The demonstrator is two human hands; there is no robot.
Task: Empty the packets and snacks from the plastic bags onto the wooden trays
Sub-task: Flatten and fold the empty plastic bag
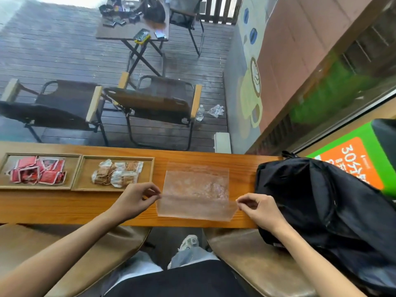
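On the wooden counter [64, 206] we pinch the clear plastic bag [196, 194] flat, left hand [134, 200] and right hand [260, 207] fingertips clamped on opposite edges, apparently checking it is empty, with packets [37, 170] and snacks [117, 173] already in the wooden trays [77, 168].

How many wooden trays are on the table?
2. One wooden tray sits at the far left of the table, holding red packets. The second tray is right beside it, holding brown and white snacks. More may lie beyond the left edge.
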